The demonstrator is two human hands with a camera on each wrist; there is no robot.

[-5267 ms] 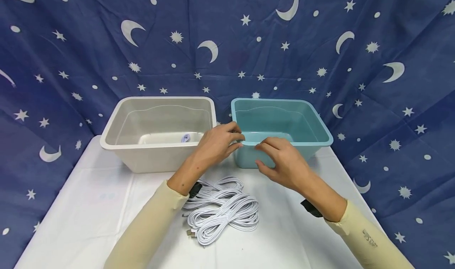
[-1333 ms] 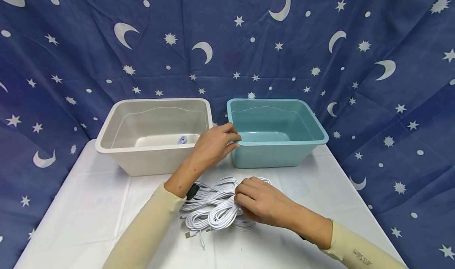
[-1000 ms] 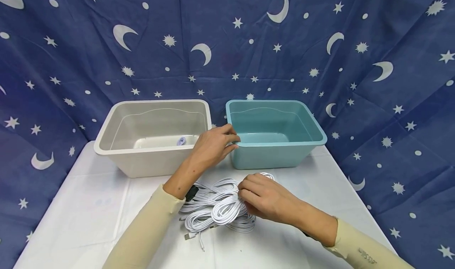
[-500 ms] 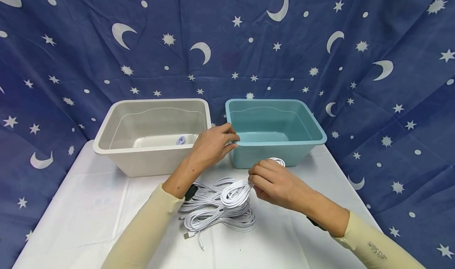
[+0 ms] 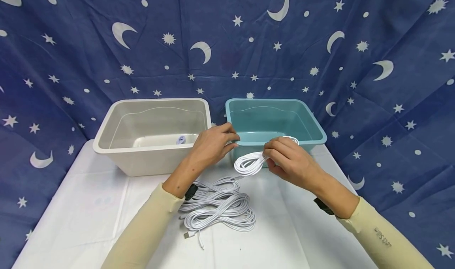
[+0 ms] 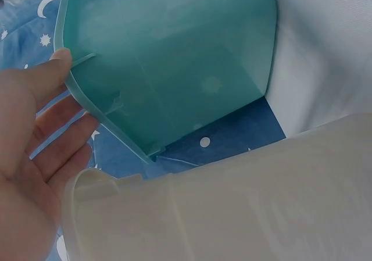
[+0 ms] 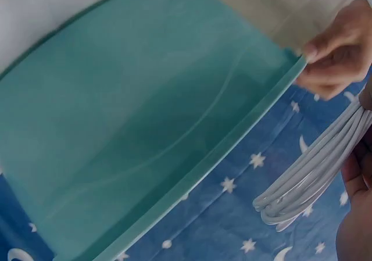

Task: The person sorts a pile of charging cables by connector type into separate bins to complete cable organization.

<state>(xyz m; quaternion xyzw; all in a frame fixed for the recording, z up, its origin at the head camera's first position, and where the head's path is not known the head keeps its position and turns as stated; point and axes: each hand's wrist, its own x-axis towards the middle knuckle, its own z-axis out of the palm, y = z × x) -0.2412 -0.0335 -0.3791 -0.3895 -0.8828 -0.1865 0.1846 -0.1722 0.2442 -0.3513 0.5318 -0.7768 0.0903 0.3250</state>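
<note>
My left hand [image 5: 214,142] pinches the near left corner of the teal bin [image 5: 281,143], thumb outside the rim and fingers behind it in the left wrist view. In my right hand [image 5: 291,160] is a coiled white cable [image 5: 250,164], gripped around its middle, with loops showing on both sides of the fingers. That coil hangs at the teal bin's front rim, above the table; the right wrist view shows its loops [image 7: 314,168] beside the bin wall. More coiled white cables [image 5: 222,209] lie in a pile on the table below, a USB plug [image 5: 190,234] at their near end.
To the left stands a beige bin [image 5: 153,158] with a small pale-purple coiled cable [image 5: 181,140] on its floor. Both bins stand near the back of the white-covered table [image 5: 89,209]. A blue curtain [image 5: 220,32] with moons and stars hangs behind and at the sides.
The right hand, bare at the teal bin's rim earlier, went down to the pile, gripped one cable coil and lifted it up and rightward to that rim. The left hand stayed at the bin corner.
</note>
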